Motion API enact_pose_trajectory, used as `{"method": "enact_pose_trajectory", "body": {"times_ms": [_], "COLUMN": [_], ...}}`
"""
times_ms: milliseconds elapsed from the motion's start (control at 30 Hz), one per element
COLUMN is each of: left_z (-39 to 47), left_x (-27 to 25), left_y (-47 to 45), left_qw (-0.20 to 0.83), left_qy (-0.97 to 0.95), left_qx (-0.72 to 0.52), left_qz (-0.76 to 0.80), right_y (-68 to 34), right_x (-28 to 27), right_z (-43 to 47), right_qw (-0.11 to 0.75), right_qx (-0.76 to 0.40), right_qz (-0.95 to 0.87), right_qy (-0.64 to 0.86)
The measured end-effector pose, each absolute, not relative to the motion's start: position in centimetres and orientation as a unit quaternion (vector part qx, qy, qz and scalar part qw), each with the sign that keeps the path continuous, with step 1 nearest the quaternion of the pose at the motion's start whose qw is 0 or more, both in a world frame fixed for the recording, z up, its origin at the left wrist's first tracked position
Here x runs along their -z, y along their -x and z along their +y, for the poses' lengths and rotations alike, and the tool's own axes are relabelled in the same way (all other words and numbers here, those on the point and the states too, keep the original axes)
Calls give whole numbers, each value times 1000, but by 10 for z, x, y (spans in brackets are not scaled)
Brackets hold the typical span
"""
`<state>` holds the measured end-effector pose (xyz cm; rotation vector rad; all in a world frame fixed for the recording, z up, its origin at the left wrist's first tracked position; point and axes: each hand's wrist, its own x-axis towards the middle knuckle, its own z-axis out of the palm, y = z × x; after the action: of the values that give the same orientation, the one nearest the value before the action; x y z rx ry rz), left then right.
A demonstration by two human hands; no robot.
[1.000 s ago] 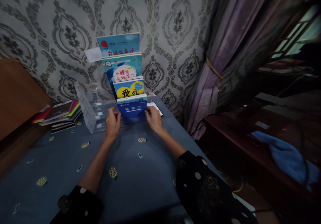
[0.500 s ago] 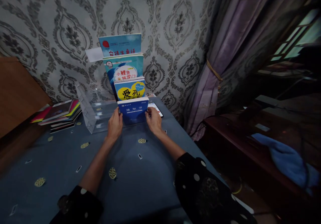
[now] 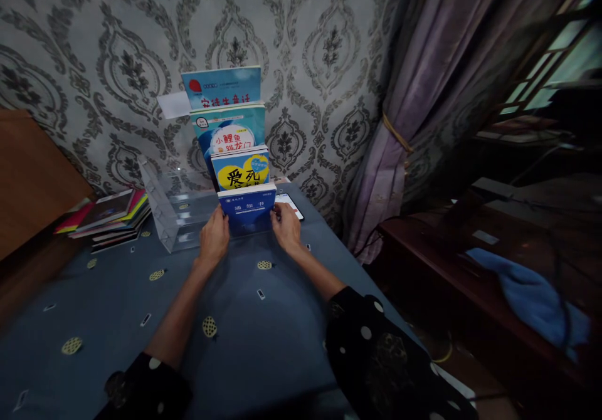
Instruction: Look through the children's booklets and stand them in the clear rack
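Observation:
A small dark-blue booklet with white lettering stands upright at the front of a clear tiered display rack. My left hand is closed on its left edge, and my right hand pinches its right edge. Behind it, stepped upward, stand a yellow-and-blue book, a teal book with a white oval and a tall light-blue book. Their lower parts are hidden by the books in front. A white card juts out left of the tallest book.
Left of the rack lies a pile of books and magazines. A lit phone rests just beyond my right hand on the patterned blue tablecloth. Patterned wall stands close behind; a tied purple curtain and dark red table are to the right.
The view has shifted slightly, so everything sits a little further left and lower. Both hands stay at the booklet's sides, and the booklet looks almost unmoved in the rack.

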<state>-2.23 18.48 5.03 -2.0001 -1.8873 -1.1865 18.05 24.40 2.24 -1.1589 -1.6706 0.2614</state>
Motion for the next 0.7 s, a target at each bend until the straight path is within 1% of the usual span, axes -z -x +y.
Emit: {"method": "enact_pose_trajectory", "body": {"times_ms": [167, 267, 400, 500, 567, 700], "left_z": [178, 174, 171, 165, 159, 141], "left_x": [-61, -63, -62, -61, -61, -64], "left_y": [21, 20, 23, 37, 56, 114], "left_qw": [59, 49, 56, 70, 82, 108], "left_qy": [666, 671, 673, 669, 658, 612], "left_qx": [311, 282, 282, 296, 307, 316], "left_qz": [-675, -684, -682, -678, -682, -717], "right_y": [-181, -179, -179, -181, -185, -190], "right_x": [-22, -21, -15, -5, 2, 11], "right_z": [239, 237, 238, 237, 232, 213], "right_qw": [514, 510, 512, 534, 543, 526], "right_qx": [-109, -112, -113, -120, -134, -174], "right_qz": [-698, -697, -696, -684, -673, -676], "right_qy": [486, 492, 490, 483, 484, 485]}}
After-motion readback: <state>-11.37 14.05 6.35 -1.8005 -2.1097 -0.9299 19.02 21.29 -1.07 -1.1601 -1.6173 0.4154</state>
